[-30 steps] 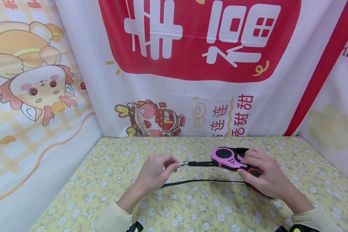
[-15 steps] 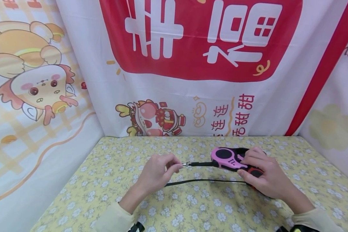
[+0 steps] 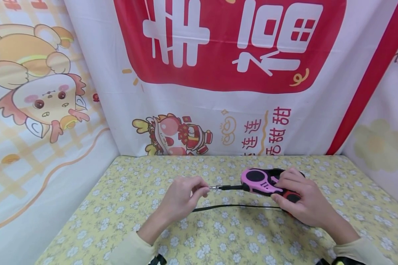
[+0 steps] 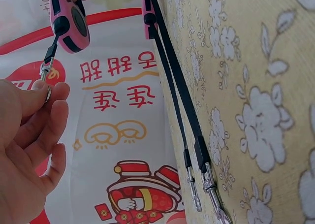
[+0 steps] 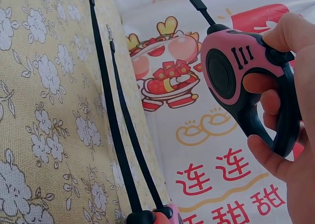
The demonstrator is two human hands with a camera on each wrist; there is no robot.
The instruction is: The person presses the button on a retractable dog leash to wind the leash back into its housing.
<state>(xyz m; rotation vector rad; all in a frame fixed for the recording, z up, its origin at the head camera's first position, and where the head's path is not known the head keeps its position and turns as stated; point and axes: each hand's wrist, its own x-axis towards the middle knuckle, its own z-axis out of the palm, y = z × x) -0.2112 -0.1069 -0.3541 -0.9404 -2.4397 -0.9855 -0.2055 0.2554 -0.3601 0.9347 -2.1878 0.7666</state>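
Note:
My right hand (image 3: 302,191) grips the handle of a pink and black retractable dog leash (image 3: 258,182), held above the table; in the right wrist view its fingers wrap the handle loop and the thumb lies on top near the black button (image 5: 279,56). My left hand (image 3: 180,195) pinches the silver clip (image 3: 216,187) at the end of that leash's short black strap (image 3: 233,187). The left wrist view shows thumb and fingers at the clip's ring (image 4: 48,94). A red and black leash (image 3: 292,197) lies below my right hand, partly hidden by it.
Two black straps with silver clips lie stretched along the flowered tablecloth (image 3: 219,239); one strap (image 4: 183,93) runs beside the other (image 4: 167,69). A second pink leash casing (image 4: 148,24) lies there too. Printed cloth walls (image 3: 199,110) stand behind and at the sides.
My left hand has shifted slightly right with the clip, and the strap between clip and casing looks a little shorter. My right hand has stayed nearly still.

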